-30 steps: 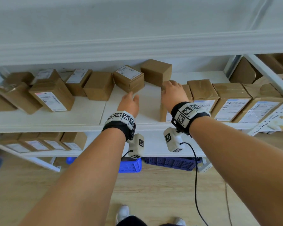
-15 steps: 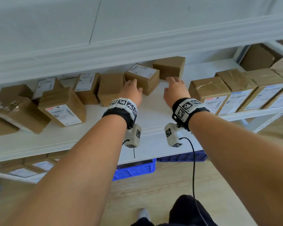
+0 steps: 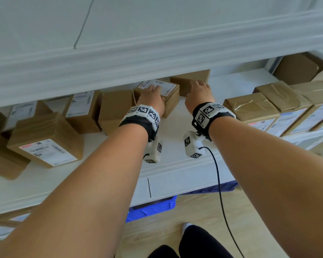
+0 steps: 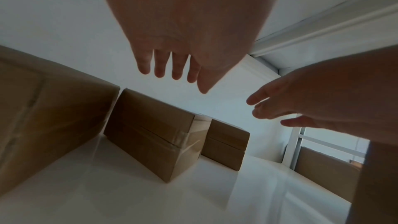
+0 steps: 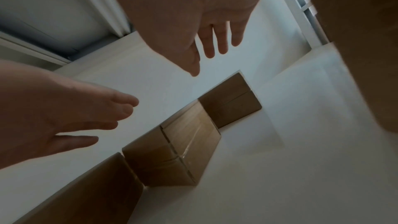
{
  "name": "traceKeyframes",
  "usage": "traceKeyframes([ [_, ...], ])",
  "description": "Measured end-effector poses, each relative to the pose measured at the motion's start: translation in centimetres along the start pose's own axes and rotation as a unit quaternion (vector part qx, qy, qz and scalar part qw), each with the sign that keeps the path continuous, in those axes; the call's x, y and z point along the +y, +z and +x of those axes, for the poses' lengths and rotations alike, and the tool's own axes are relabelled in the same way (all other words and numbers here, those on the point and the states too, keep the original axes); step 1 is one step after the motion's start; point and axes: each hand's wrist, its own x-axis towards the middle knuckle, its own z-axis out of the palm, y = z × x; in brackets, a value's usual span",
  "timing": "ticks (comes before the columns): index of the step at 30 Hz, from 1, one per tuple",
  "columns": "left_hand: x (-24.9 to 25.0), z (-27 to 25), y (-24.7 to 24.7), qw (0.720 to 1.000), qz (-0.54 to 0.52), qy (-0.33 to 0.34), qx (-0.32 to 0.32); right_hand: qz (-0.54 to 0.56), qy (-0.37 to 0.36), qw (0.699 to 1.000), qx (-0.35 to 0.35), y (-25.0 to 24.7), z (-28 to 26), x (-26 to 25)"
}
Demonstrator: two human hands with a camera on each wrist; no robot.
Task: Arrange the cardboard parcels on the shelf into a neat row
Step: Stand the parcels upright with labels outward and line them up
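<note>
Brown cardboard parcels lie on a white shelf [image 3: 175,146]. A neat row [image 3: 254,108] lines the right front edge. My left hand [image 3: 151,96] hovers open over a skewed parcel with a white label [image 3: 171,97], fingers straight and apart from it in the left wrist view [image 4: 168,69]. My right hand [image 3: 199,90] reaches, open, toward a plain parcel [image 3: 192,76] at the back wall. In the right wrist view its fingers [image 5: 215,40] stay above that parcel [image 5: 232,101], holding nothing.
To the left stand jumbled parcels: a labelled one near the front [image 3: 45,144], others behind [image 3: 116,108]. The shelf above [image 3: 157,58] hangs low over my hands. A blue crate [image 3: 151,209] sits on the floor below. A bare stretch of shelf lies between the hands and the right row.
My right hand has come off the end parcel of the right row and gone deeper in. The left hand also moved back, over the labelled parcel.
</note>
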Motion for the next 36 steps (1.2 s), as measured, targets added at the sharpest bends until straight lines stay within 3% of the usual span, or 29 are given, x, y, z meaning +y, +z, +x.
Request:
traceKeyframes([
  [10, -1.1, 5.7, 3.8, 0.998, 0.031, 0.047, -0.030, -0.046, 0.048, 0.998, -0.006, 2.7, 7.6, 1.1],
  [18, -2.4, 7.0, 4.7, 0.997, 0.026, 0.057, 0.049, -0.105, 0.045, 0.992, -0.045, 4.3, 10.9, 1.5],
  [25, -3.2, 6.6, 5.1, 0.991, 0.112, 0.062, 0.035, -0.184, 0.035, 0.982, -0.034, 4.7, 10.7, 1.3],
  [29, -3.5, 5.6, 4.3, 0.994, 0.086, 0.058, 0.040, -0.214, 0.032, 0.975, -0.043, 4.0, 9.8, 0.6],
  [36, -3.8, 3.7, 3.1, 0.999, 0.041, 0.026, 0.016, -0.170, 0.064, 0.978, -0.104, 3.2, 8.9, -0.4],
])
